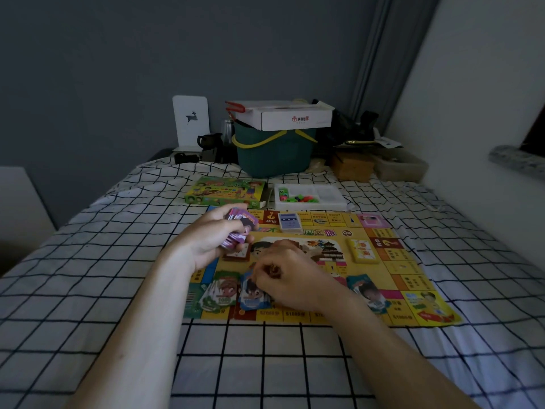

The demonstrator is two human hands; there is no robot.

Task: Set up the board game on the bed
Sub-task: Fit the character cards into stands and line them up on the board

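The game board (380, 278) lies flat on the checked bed (118, 261), its long axis running from nine to three o'clock. The left hand (212, 240) curls its fingers round a purple stack of cards (237, 231), fanned toward one o'clock. The right hand (292, 278), fingers bent and pressed together, pinches a blue pile of cards (253, 296) at the board's six o'clock edge. The game box (227, 191) sits at twelve o'clock.
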